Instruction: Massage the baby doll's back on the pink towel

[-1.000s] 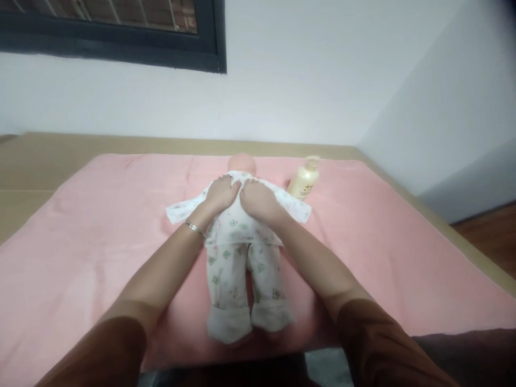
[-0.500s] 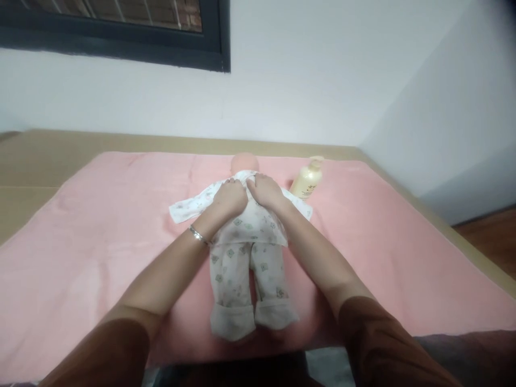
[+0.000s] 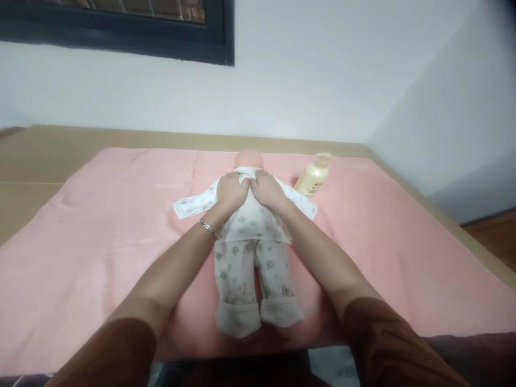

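Note:
A baby doll (image 3: 249,159) with a bald pinkish head lies stretched out on a pink towel (image 3: 141,215). It wears a white patterned long-sleeved top (image 3: 253,223) and matching trousers (image 3: 237,274) with turned-up cuffs. Wrapped over one side of its upper body is my left hand (image 3: 233,192), with a silver bracelet at the wrist. On the other side my right hand (image 3: 268,189) holds it in the same way. Both thumbs point inward and nearly meet below the collar; the fingertips are partly hidden. The sleeves spread outward, and which way the doll faces cannot be made out.
A cream pump bottle (image 3: 313,175) stands tilted in view beside the doll's right-hand sleeve. Behind the towel runs a tan surface edge (image 3: 181,138) against a white wall (image 3: 302,80). A dark-framed window (image 3: 220,40) is at upper left, and wooden floor (image 3: 494,234) shows at right.
My left hand has shifted outward over the doll's shoulder, its fingers less bunched at the collar. Both thumbs now lie close together. The whole view has moved slightly.

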Available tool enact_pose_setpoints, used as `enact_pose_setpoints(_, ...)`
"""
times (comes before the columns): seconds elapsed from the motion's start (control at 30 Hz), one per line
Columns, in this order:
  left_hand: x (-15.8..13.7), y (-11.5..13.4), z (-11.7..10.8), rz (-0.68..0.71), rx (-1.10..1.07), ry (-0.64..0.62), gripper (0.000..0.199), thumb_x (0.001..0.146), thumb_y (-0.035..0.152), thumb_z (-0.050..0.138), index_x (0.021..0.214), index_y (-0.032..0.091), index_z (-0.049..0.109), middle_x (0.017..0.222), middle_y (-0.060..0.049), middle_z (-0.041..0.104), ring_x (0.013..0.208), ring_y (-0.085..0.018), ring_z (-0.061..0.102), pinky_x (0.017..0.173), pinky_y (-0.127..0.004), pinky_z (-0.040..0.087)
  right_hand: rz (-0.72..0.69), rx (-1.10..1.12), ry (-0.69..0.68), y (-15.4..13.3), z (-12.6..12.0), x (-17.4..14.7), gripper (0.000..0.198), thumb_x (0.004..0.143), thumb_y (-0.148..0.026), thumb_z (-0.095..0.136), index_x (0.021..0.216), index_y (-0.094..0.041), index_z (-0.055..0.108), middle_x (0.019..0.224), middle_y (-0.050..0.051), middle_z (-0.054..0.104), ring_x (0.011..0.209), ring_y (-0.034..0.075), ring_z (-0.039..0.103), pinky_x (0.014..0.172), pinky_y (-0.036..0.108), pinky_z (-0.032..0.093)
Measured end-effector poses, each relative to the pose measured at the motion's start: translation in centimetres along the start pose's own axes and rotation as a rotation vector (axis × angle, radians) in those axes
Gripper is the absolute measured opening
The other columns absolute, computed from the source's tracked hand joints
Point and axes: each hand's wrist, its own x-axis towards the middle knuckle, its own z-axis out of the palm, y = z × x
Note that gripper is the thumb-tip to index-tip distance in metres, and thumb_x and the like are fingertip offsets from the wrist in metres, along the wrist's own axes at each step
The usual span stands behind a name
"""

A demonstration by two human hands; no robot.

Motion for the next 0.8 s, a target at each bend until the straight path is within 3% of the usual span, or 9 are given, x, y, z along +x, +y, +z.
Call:
enact_pose_setpoints(0.23,0.1,-0.2,0.2,0.016,0.022,-0.028,0.049,0.098,0.039,0.032,0.119,0.009,0.065,0.12,-0.021,0.07,0.115,-0.035,0.063,0.102,-0.046,0.047,0.127,0.076,-0.054,0.8,-0.1,0.4,0.058,0.102,-0.045,0.029,0.133,-0.005,0.056,0.128,0.022,0.066,0.118,0.033,0.062,0.096,0.038,0.046)
enact_pose_setpoints(0.5,-0.3,0.3,-0.2,0.017,0.092,-0.016,0.046,0.096,0.036,0.033,0.11,0.009,0.066,0.106,-0.021,0.072,0.106,-0.035,0.065,0.095,-0.045,0.048,0.143,-0.084,0.014,0.2,0.2,0.0,0.051,0.103,-0.042,0.029,0.113,-0.009,0.067,0.11,0.018,0.073,0.106,0.031,0.068,0.088,0.034,0.049)
enact_pose_setpoints(0.8,-0.5,0.7,-0.3,-0.011,0.125,0.018,0.044,0.097,0.039,0.035,0.105,0.01,0.067,0.108,-0.021,0.071,0.109,-0.036,0.062,0.097,-0.045,0.047,0.134,-0.172,0.098,-0.2,0.6,-0.3,0.052,0.104,-0.042,0.031,0.099,-0.011,0.073,0.096,0.019,0.074,0.094,0.029,0.072,0.083,0.034,0.05)
